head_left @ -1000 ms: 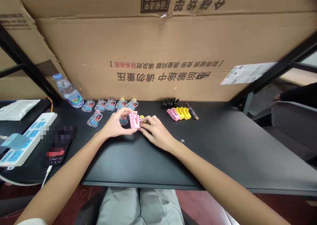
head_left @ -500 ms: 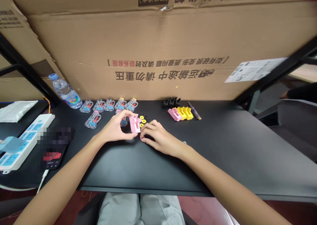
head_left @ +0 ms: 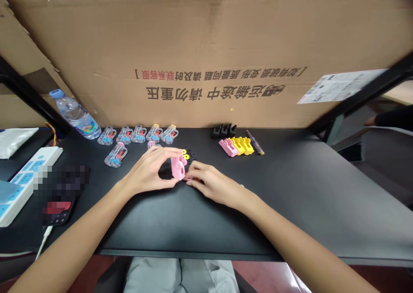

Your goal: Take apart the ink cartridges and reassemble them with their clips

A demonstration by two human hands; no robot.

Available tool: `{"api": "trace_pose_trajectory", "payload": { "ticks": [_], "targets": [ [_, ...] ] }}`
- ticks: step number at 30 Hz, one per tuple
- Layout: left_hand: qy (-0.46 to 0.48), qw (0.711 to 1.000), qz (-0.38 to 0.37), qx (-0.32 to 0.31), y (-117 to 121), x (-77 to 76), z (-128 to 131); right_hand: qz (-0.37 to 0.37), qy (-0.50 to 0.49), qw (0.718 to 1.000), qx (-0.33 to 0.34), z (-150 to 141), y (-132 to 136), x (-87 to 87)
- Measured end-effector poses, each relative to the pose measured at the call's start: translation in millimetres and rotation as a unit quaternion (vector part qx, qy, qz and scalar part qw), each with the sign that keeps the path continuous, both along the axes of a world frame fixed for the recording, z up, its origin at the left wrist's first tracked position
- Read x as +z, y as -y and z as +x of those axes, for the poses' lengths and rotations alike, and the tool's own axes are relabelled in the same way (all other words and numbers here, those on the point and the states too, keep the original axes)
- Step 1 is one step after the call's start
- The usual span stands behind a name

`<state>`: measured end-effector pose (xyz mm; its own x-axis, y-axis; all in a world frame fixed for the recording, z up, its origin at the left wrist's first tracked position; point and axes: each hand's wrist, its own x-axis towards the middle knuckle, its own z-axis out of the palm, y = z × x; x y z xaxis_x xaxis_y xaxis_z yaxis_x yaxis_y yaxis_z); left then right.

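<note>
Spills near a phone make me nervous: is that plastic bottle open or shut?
Shut: the plastic bottle has its blue cap on the neck. How tightly it is screwed, I cannot tell.

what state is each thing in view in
held pink piece, gripped
left hand, gripping that piece
right hand, curled beside it, grip unclear
yellow rings, lying loose
yellow pieces, lined up side by side
black pieces, lined up
screwdriver, lying down
bottle, capped
phone, cable plugged in
</note>
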<state>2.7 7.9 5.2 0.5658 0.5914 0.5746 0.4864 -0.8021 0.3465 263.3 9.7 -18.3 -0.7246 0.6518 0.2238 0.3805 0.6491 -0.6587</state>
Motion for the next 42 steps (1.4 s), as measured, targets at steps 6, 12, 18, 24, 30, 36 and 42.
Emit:
{"api": "trace_pose_trajectory", "payload": {
  "ticks": [6, 12, 18, 24, 30, 36, 42],
  "targets": [
    [0.032, 0.999, -0.022, -0.006, 1, -5.4, 0, -0.069, -0.166, 0.975, -0.131, -8, -1, 2.4],
    [0.027, 0.999, -0.029, -0.028, 2, -10.7, 6, -0.223, -0.283, 0.914, -0.189, -19, 6, 4.4],
    [0.037, 0.999, -0.016, -0.008, 0, -16.9, 5, -0.198, -0.279, 0.918, -0.201, -22, 10, 6.0],
    [-0.005, 1.0, -0.003, 0.012, 1, -17.8, 6, -0.21, -0.27, 0.917, -0.203, -24, 8, 8.4],
    [-0.047, 0.998, 0.031, 0.033, 2, -13.9, 5, -0.208, -0.27, 0.915, -0.214, -26, 9, 8.1],
    [-0.042, 0.996, 0.068, 0.033, 3, -13.1, 6, -0.194, -0.277, 0.919, -0.202, -27, 11, 3.7],
    [-0.034, 0.997, 0.055, 0.047, 2, -15.0, 6, -0.196, -0.3, 0.906, -0.223, -27, 8, 0.9]
  ]
}}
